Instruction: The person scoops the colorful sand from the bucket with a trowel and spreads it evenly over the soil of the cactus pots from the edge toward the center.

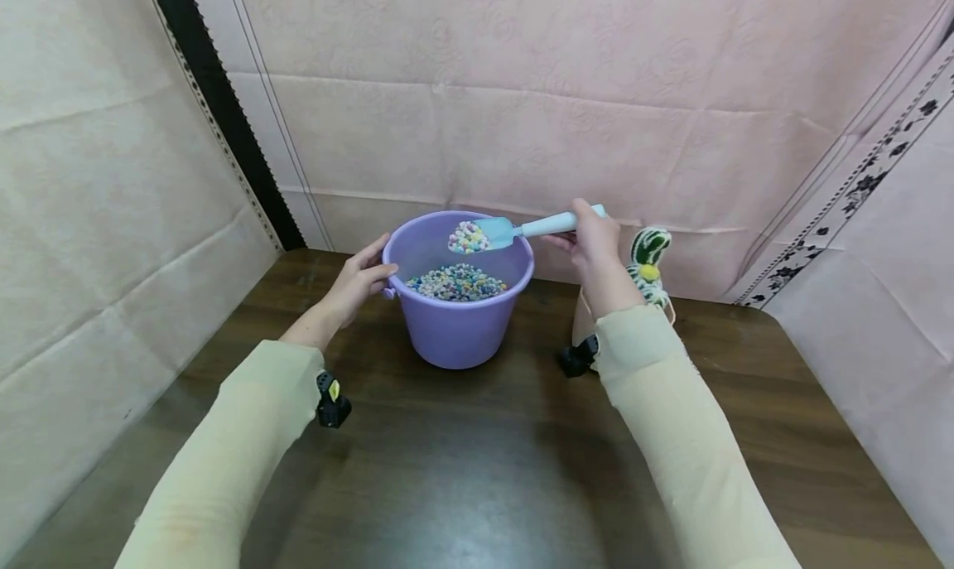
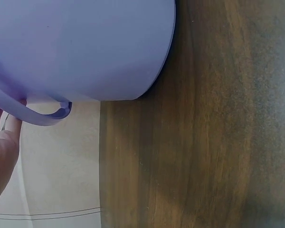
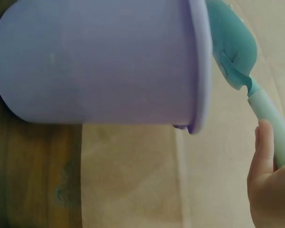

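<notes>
A purple bucket (image 1: 455, 329) stands upright on the table, partly filled with small multicoloured beads (image 1: 456, 283). My left hand (image 1: 354, 283) grips its rim on the left side, thumb over the edge. In the left wrist view, the fingers of that hand (image 2: 4, 147) show beside the bucket's purple handle (image 2: 42, 116). My right hand (image 1: 594, 242) holds a light blue toy shovel (image 1: 501, 231) by its handle. The shovel's blade lies over the bucket's opening and carries a heap of pastel beads (image 1: 469, 237). In the right wrist view, the blade's underside shows just past the rim.
A green-and-white figure (image 1: 647, 256) with a yellow spot stands behind my right forearm, which partly hides it. The dark wooden table (image 1: 447, 470) meets pale cloth (image 1: 522, 138) behind the bucket, with more cloth hanging at left and right.
</notes>
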`<move>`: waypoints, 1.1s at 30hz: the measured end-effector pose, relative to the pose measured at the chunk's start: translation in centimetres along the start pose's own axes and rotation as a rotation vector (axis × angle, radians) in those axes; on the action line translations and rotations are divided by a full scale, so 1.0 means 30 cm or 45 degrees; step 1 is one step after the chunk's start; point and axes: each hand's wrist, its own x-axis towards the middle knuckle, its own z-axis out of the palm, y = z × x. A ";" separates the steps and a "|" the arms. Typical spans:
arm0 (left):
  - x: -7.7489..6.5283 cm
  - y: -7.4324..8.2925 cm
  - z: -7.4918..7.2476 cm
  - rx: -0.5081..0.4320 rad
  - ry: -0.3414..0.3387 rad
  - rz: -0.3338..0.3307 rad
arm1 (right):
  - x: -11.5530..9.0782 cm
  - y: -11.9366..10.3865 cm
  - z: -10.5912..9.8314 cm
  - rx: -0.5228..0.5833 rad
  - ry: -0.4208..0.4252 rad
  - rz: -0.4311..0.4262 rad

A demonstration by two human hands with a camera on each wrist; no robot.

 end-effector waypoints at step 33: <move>0.058 0.283 0.388 0.173 -0.079 0.366 | 0.011 -0.366 -0.395 0.246 0.179 0.133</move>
